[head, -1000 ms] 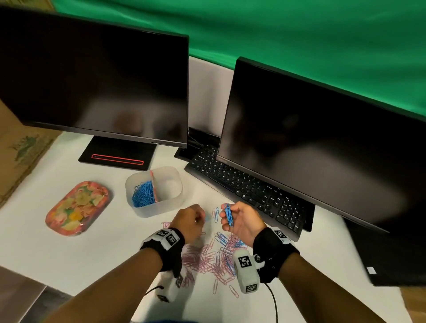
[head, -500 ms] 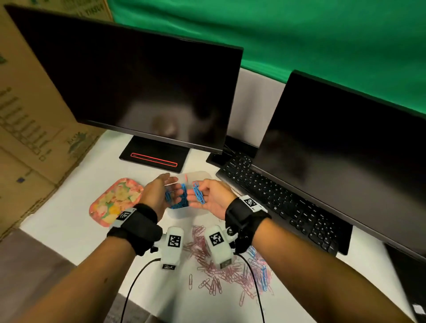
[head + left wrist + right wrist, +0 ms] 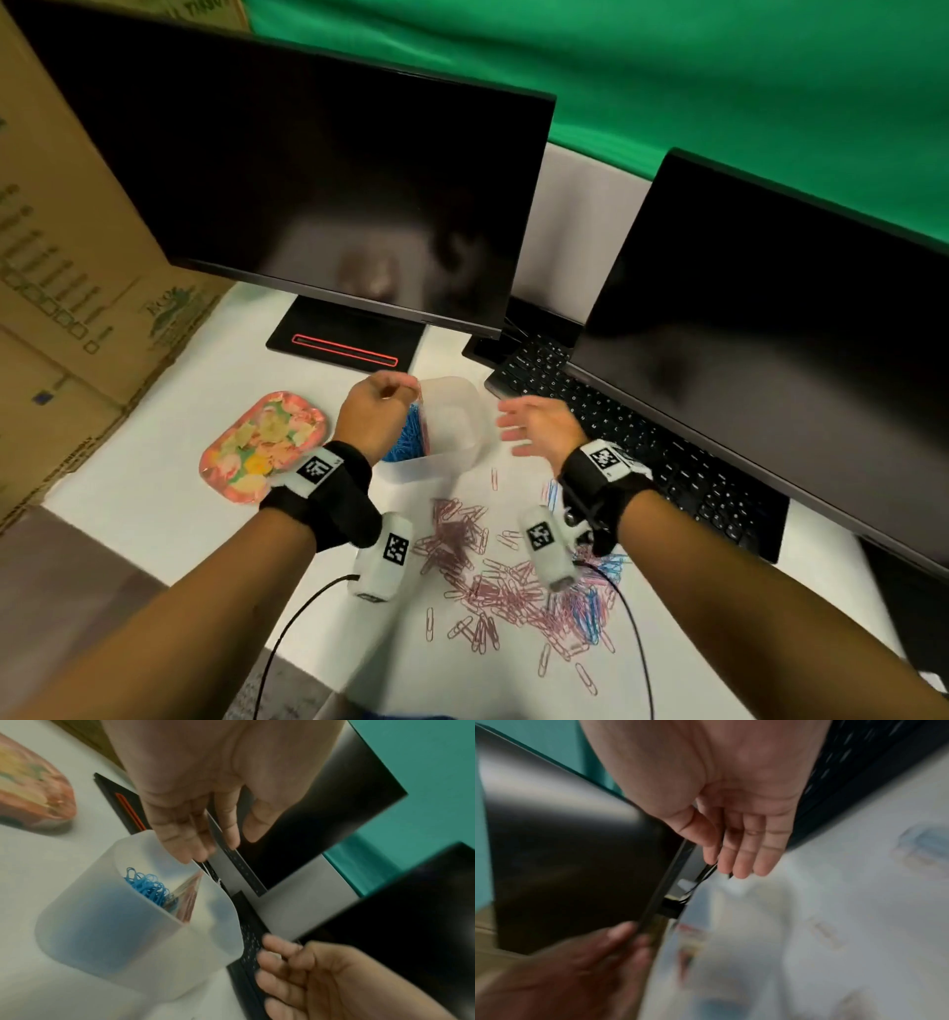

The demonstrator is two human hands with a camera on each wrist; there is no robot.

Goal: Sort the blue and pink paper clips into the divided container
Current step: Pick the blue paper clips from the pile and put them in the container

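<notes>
The translucent divided container (image 3: 440, 466) stands on the white desk, with blue clips (image 3: 405, 446) in its left compartment and the right one showing none. My left hand (image 3: 395, 391) hovers over the blue compartment, fingers relaxed and empty. My right hand (image 3: 513, 429) is just right of the container, fingers spread, holding nothing. A loose pile of pink clips (image 3: 482, 580) with blue clips (image 3: 593, 601) mixed in at its right lies nearer me. In the left wrist view the container (image 3: 115, 933), its blue clips (image 3: 149, 887) and both empty hands show. The right wrist view is blurred; my right hand (image 3: 731, 862) is flat.
A floral tray (image 3: 262, 448) sits left of the container. A black keyboard (image 3: 631, 452) lies to the right under the right monitor (image 3: 770, 334). The left monitor (image 3: 308, 195) and its base (image 3: 349, 342) stand behind. A cardboard box (image 3: 77, 267) walls the left side.
The blue clips my right hand held half a second ago are gone from it. That hand has opened and drawn away to the right; my left hand stays over the container.
</notes>
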